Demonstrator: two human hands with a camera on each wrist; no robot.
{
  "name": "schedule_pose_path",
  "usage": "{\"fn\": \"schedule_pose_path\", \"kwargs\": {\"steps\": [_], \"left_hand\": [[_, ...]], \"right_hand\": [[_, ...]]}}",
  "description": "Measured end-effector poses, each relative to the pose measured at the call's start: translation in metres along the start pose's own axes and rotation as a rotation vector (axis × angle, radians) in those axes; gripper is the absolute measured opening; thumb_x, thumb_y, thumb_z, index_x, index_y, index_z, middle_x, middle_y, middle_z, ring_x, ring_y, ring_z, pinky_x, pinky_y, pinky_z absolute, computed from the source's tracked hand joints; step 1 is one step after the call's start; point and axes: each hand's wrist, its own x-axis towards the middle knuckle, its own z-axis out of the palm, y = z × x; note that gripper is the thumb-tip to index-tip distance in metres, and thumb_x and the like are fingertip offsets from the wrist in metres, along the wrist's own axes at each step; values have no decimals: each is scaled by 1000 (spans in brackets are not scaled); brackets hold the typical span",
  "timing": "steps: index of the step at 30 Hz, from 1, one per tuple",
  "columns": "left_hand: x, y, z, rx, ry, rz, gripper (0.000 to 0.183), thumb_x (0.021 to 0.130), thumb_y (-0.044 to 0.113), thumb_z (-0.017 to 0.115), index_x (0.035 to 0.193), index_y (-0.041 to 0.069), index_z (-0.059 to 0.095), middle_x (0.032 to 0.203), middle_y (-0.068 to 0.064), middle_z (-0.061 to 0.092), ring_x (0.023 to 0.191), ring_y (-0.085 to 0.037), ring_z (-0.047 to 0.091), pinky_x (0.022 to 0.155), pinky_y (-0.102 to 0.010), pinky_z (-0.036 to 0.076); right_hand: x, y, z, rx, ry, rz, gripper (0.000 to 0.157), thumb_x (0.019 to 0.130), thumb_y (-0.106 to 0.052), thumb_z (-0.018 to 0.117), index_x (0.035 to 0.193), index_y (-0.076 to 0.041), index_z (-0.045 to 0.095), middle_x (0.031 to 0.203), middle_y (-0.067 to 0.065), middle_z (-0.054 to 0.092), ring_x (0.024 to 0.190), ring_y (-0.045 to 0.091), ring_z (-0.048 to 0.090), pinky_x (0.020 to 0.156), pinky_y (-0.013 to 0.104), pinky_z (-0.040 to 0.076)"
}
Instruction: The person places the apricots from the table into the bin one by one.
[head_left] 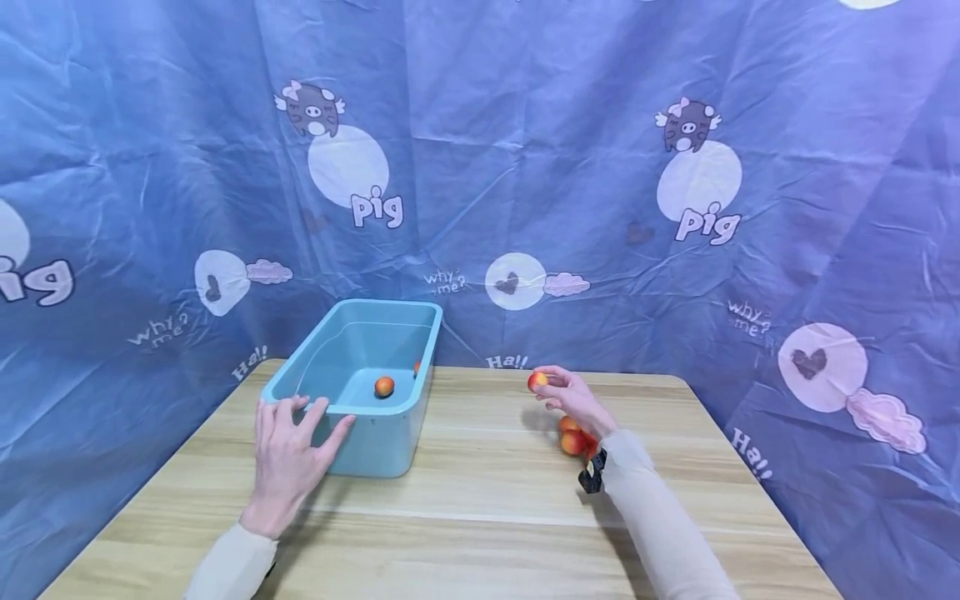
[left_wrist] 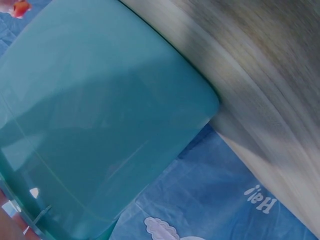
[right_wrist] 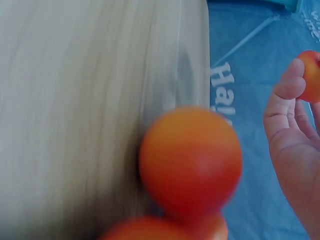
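Note:
A light blue plastic bin [head_left: 382, 446] stands at the left of the wooden table. My left hand [head_left: 288, 458] holds its near rim, fingers over the edge and thumb along the outer wall. Inside the bin lie an orange-red round fruit [head_left: 384, 386] and, partly hidden by the right wall, a second fruit [head_left: 417, 367]. Right of the bin, my right hand [head_left: 576, 402] pinches a red-and-yellow round fruit [head_left: 537, 381] between thumb and fingertips, raised above the table. Below that wrist sits a small group of similar fruits [head_left: 572, 442], partly covered by the arm.
The wooden table [head_left: 480, 517] ends at a blue cloth [head_left: 465, 200] printed with pigs and words, which hangs behind and along both sides. A dark band [head_left: 592, 472] circles the right wrist. The bin's high walls rise between its inside and the right hand.

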Motion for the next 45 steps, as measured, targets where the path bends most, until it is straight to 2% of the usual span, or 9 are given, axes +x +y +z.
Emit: {"fn": "schedule_pose_path", "kwargs": {"steps": [5,9,14,20,27,32,39,42,45], "left_hand": [[2,2,3,-13,24,1,61,88,62,59,100,3,70,97,-28,58,95,-49,49,101,-74,28],[4,2,4,-20,50,6,60,88,62,60,99,4,70,97,-27,59,94,-48,50,101,-74,29],[4,2,5,-18,36,9,62,87,63,60,99,3,70,97,-27,58,94,-48,50,101,-74,28],[1,1,6,-20,46,10,64,86,64,59,98,3,70,96,-27,59,94,-45,52,102,-74,28],[0,2,5,4,73,18,68,89,69,52,96,4,71,95,-26,61,91,-43,54,101,-72,31],[-2,2,5,-3,74,15,67,88,68,53,96,4,70,95,-26,60,92,-42,54,101,-72,30],[-3,2,6,-5,85,17,66,88,68,54,96,4,71,95,-25,61,91,-42,54,100,-72,31],[-2,2,6,-6,85,20,65,88,67,55,96,4,71,95,-25,60,91,-42,54,99,-72,31],[-1,2,6,-9,87,22,65,88,66,56,96,4,70,94,-26,60,91,-42,53,99,-72,31]], "right_hand": [[7,0,14,-89,-4,-19,51,94,-12,65,140,1,47,110,0,69,93,14,65,75,24,53],[12,-2,26,-86,-26,-26,52,94,-16,65,141,-2,48,114,2,68,98,17,66,81,28,54],[16,-5,39,-6,-38,-27,52,94,-11,64,142,-1,47,116,7,67,98,17,66,78,23,56],[22,-11,52,29,-28,-85,51,91,-7,67,139,1,50,119,10,65,95,15,67,76,23,57],[30,-23,71,48,-16,-121,46,87,-5,71,130,0,55,105,3,71,94,19,68,74,26,57],[35,-32,84,22,-18,-145,45,86,-6,72,128,0,56,103,3,71,88,13,68,76,29,57],[43,-45,100,-38,-29,-151,42,87,-10,72,127,-3,59,104,4,72,89,12,68,78,34,56],[46,-50,106,-34,-37,-157,42,87,-9,71,127,-3,59,105,4,71,89,12,67,77,33,56],[50,-55,113,-27,-50,-165,43,87,-9,71,128,-4,58,106,5,71,91,14,67,73,28,55]]}}
